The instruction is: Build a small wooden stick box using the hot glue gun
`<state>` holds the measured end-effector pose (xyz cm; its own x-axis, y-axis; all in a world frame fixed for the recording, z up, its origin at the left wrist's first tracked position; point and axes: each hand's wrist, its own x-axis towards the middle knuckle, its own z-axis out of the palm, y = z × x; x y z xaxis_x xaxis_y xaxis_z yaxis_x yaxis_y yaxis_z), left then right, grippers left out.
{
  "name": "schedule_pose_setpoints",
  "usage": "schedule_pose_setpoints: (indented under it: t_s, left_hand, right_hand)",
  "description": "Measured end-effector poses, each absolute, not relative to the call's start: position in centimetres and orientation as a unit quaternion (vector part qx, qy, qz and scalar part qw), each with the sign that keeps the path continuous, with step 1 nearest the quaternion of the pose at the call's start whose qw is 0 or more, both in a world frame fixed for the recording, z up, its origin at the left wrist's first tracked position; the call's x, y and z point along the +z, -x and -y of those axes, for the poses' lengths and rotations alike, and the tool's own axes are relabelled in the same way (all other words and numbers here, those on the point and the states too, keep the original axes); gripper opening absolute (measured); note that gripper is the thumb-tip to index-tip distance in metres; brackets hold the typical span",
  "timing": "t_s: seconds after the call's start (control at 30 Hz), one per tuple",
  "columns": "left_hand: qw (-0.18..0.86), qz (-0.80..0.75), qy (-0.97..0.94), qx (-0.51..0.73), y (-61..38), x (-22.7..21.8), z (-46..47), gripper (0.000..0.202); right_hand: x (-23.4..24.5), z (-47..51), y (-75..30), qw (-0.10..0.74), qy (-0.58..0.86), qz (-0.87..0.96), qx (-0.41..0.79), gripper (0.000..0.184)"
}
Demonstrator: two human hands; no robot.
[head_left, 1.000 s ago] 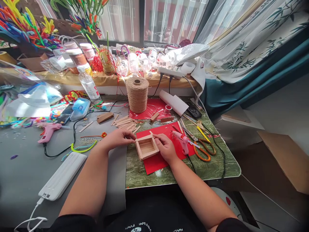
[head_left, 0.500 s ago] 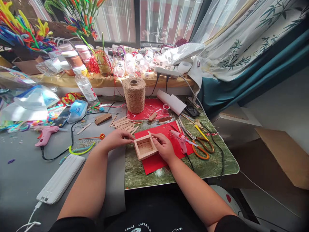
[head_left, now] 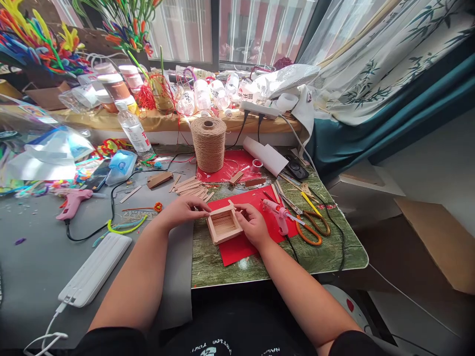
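A small square box of wooden craft sticks (head_left: 213, 236) is held between my two hands, its open top tilted toward me. My left hand (head_left: 185, 211) pinches the box's far left corner between thumb and fingers. On the right side, my right hand (head_left: 253, 225) grips the wall, with the fingertips partly hidden behind it. One stick end juts past the far right corner. Under the box lies a red sheet (head_left: 232, 253) on the green wood-patterned mat. Close to my right hand rests a pink glue gun (head_left: 280, 217), its nozzle pointing right.
Behind the box stand loose craft sticks (head_left: 191, 188) and a twine spool (head_left: 209, 146). Orange-handled scissors (head_left: 313, 232) lie right of the glue gun. At left are another pink glue gun (head_left: 72, 202), a white power strip (head_left: 94, 269) and a water bottle (head_left: 135, 131).
The view has shifted slightly. Both hands keep their hold on the box, which stays in nearly the same place.
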<state>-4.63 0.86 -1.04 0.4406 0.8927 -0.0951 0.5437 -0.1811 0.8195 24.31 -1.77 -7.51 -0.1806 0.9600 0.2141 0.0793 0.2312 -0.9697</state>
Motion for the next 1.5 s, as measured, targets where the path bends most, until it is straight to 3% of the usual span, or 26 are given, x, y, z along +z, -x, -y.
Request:
schedule_pose_setpoints:
  t_s: [0.83, 1.0, 1.07, 1.27, 1.5]
  left_hand:
    - [0.411, -0.512, -0.732, 0.180, 4.6, -1.1, -0.7, 0.030]
    - [0.415, -0.513, -0.730, 0.180, 4.7, -1.2, -0.8, 0.031]
    - [0.412, -0.516, -0.729, 0.181, 4.7, -1.2, -0.8, 0.031]
    - [0.406, -0.510, -0.735, 0.186, 4.7, -1.3, -0.8, 0.032]
    - [0.417, -0.495, -0.743, 0.173, 4.8, -0.7, -0.4, 0.039]
  right_hand:
    - [-7.5, 1.9, -24.0, 0.481, 0.428, 0.597, 0.478, 0.033]
    - [-5.9, 2.8, -24.7, 0.518, 0.462, 0.624, 0.359, 0.025]
    - [-4.9, 3.4, -25.5, 0.482, 0.484, 0.675, 0.280, 0.024]
    - [-4.7, 5.0, -27.8, 0.251, 0.535, 0.795, 0.132, 0.027]
    - [-5.5, 5.5, -28.6, 0.198, 0.580, 0.784, 0.100, 0.027]
